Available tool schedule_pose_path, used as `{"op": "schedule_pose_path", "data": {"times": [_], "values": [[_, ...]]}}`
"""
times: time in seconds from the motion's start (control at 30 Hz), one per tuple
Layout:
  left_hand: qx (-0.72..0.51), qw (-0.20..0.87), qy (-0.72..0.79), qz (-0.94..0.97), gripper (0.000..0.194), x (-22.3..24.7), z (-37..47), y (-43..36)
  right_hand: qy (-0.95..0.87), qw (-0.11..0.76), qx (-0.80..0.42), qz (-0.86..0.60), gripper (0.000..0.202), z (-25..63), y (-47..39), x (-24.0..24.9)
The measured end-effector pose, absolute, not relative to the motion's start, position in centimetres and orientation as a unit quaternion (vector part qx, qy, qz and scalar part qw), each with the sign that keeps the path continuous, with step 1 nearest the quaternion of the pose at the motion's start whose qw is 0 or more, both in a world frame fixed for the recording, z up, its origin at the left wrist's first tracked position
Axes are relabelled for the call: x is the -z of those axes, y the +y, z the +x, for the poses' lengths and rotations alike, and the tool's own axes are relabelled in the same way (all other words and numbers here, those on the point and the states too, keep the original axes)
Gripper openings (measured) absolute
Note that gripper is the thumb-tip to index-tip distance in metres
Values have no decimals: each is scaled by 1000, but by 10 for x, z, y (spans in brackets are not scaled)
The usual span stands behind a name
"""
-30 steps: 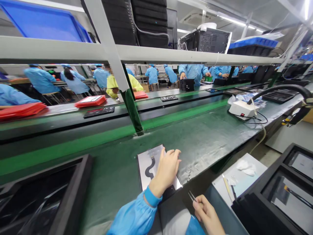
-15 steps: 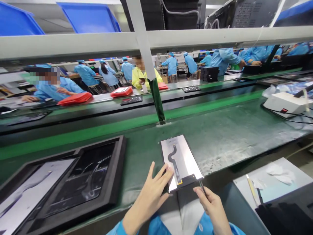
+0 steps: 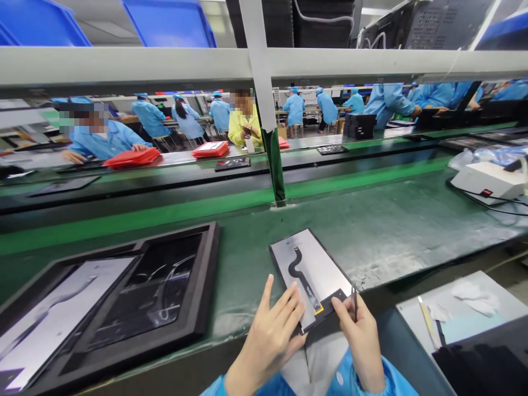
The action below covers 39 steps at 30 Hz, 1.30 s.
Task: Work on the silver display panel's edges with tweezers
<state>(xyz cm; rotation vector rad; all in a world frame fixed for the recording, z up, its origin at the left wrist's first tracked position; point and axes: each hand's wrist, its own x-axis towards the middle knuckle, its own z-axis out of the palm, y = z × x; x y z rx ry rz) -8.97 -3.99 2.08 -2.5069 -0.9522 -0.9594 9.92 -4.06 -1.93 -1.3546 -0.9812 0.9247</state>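
Observation:
A flat display panel (image 3: 325,269) with a silvery back lies tilted at the front edge of the green bench, a curved black flex cable (image 3: 303,278) running along it to a black strip. My left hand (image 3: 274,330) rests its spread fingertips on the panel's lower left part, the thumb at the near edge. My right hand (image 3: 358,335) pinches slim dark tweezers (image 3: 353,301), their tips pointing up, while its thumb and fingertip touch the panel's lower right corner.
On the left, a black foam tray (image 3: 212,264) holds a similar silvery panel (image 3: 70,308) and a dark glossy one. A white device (image 3: 487,181) with cables stands at the right. Beyond the conveyor, several people in blue work. A side table (image 3: 501,286) carries a knife and crumpled wipes.
My right hand has moved up onto the panel's corner, and the tweezers now point upward. My left hand has shifted slightly along with the panel. The whole view has turned a little left.

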Motion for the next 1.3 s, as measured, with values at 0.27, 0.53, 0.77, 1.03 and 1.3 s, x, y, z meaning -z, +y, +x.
{"op": "schedule_pose_path", "data": {"times": [0.27,0.53,0.77,1.03,1.3], "values": [[350,134,-356,-856,24,-4,-81,-47,-520,492,-434,-547,42,108,-3,-6],[350,128,-387,-843,20,20,-62,-43,-627,422,-321,-570,25,134,-47,14],[361,109,-396,-837,17,23,-62,-45,-708,366,-278,-537,22,136,-74,32],[350,98,-412,-836,17,20,-59,-47,-703,418,-246,-520,24,129,-68,23],[354,79,-413,-835,19,19,-60,-48,-717,407,-214,-525,28,125,-66,21]]}}
